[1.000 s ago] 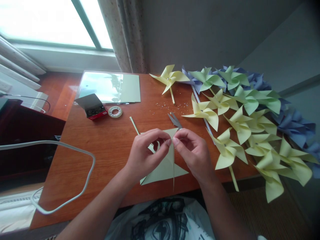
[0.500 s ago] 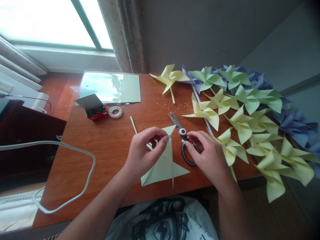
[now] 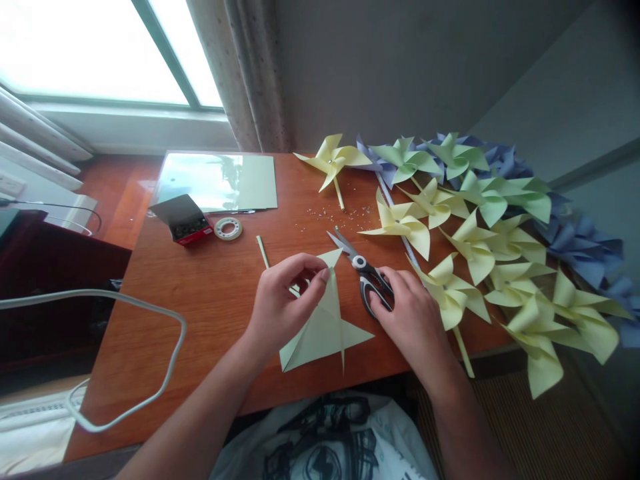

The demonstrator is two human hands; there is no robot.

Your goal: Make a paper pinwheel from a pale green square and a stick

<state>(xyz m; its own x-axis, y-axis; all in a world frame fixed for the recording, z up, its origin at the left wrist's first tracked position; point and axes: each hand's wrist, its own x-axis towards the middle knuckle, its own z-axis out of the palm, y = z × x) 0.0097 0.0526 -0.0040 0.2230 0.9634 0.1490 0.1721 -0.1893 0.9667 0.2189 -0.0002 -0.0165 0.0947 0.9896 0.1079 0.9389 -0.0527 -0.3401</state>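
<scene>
My left hand [image 3: 287, 297] is closed in a pinch on an upper corner of a pale yellow-green paper sheet [image 3: 320, 333]. The sheet has cut flaps and pointed corners, and its lower part rests on the table. To its right lie black-and-grey scissors [image 3: 359, 263], blades partly apart and pointing away to the upper left. My right hand [image 3: 407, 307] is closed on their handles, thumb at the near loop and fingers over the far one. A thin paper stick [image 3: 262, 251] pokes out beyond my left hand.
Several yellow pinwheels [image 3: 400, 223], green pinwheels [image 3: 493, 193] and blue pinwheels [image 3: 587, 250] crowd the right side. A tape roll [image 3: 228, 229], an open red box [image 3: 193, 230] and paper sheets [image 3: 260, 181] lie at the back left. Tiny beads [image 3: 345, 215] are scattered behind the scissors. A white cable [image 3: 175, 360] loops at left.
My right hand has come down from hovering by the scissors onto their handles. My left hand keeps its pinch on the paper. The whole view has shifted slightly.
</scene>
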